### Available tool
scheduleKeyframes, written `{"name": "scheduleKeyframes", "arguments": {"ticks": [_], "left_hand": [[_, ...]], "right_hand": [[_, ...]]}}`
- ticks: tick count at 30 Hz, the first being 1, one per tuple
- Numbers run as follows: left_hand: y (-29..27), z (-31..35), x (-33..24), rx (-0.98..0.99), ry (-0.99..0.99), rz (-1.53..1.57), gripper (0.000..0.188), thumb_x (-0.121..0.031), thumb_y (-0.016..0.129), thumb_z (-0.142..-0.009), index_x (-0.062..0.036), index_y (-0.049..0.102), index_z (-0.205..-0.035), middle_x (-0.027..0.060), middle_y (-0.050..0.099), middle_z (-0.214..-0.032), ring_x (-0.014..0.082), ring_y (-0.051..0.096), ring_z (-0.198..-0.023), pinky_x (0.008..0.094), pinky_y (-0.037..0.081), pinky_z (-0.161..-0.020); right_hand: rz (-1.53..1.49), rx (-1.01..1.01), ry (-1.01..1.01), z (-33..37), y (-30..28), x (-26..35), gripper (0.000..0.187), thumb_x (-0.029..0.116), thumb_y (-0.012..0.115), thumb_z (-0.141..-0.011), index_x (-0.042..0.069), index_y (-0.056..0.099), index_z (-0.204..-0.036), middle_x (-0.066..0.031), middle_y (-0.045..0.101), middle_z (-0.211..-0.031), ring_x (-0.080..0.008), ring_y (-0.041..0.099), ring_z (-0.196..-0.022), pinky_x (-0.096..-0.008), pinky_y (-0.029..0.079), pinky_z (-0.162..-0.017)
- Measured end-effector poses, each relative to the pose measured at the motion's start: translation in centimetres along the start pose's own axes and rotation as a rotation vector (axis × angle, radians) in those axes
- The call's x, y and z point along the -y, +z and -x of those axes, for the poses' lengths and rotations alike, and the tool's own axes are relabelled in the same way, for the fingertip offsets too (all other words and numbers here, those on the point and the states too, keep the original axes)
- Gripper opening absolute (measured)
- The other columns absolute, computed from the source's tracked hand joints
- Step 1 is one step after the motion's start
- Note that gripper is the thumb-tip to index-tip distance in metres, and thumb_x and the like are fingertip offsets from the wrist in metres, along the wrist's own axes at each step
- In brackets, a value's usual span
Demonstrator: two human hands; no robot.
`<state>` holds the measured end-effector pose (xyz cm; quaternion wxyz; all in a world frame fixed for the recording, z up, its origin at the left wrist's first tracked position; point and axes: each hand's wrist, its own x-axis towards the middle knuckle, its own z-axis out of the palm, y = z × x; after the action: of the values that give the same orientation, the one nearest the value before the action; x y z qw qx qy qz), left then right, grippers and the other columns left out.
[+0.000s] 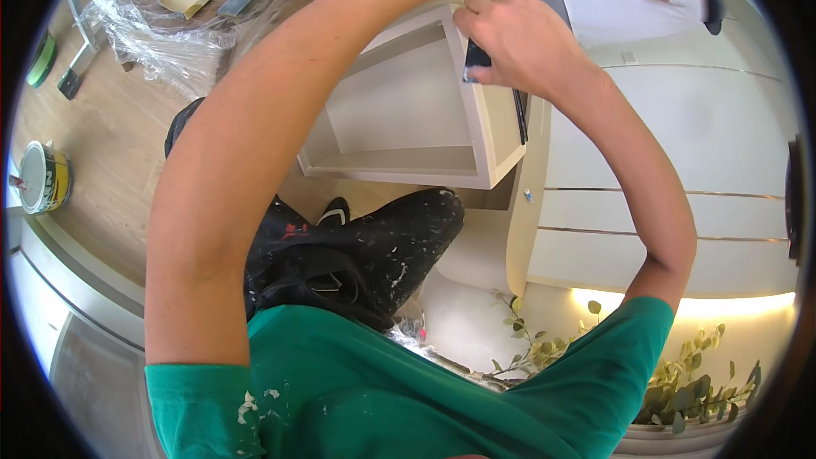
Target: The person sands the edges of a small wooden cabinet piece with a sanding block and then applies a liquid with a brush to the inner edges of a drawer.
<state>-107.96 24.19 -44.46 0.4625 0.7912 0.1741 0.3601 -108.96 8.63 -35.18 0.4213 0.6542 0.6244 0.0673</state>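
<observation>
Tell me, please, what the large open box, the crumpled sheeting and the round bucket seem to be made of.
Large open box: probably painted or laminated board, matt to satin, judging by its flat, evenly coloured panels.
Crumpled sheeting: thin, glossy plastic film, given its transparent folds and glints.
Round bucket: perhaps smooth plastic, from its even, pale lid, though metal remains possible.

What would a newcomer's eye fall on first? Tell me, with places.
The eye lands first on the two bare arms arching up from the pale-flecked green shirt at the bottom. Between them, in the middle, sits a pale open box, with the right hand at its upper right edge, gripping a dark flat piece. Crumpled clear plastic catches light at upper left.
</observation>
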Motion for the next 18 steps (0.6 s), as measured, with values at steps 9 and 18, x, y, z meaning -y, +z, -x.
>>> {"name": "scheduleKeyframes", "arguments": {"ticks": [9,18], "left_hand": [[0.4,-0.3,0.3,0.009,0.002,-0.013,0.023,-0.012,0.057,-0.089,0.0019,0.07,-0.103,0.0263,0.073,-0.104,0.0408,0.073,-0.1,0.048,0.059,-0.088],[0.2,-0.8,0.7,-0.013,-0.019,-0.04,0.024,-0.012,0.057,-0.089,0.0019,0.071,-0.103,0.0273,0.073,-0.102,0.0416,0.073,-0.099,0.0495,0.058,-0.088]], "right_hand": [[-0.04,0.038,0.0,0.5,0.0,0.8,0.047,0.029,0.09,-0.07,0.002,0.067,-0.1,-0.0116,0.068,-0.098,-0.029,0.072,-0.084,-0.039,0.058,-0.075],[-0.009,0.126,-0.045,0.9,0.0,2.1,0.047,0.03,0.089,-0.072,0.001,0.067,-0.102,-0.0111,0.068,-0.101,-0.0286,0.072,-0.084,-0.0382,0.058,-0.074]]}}
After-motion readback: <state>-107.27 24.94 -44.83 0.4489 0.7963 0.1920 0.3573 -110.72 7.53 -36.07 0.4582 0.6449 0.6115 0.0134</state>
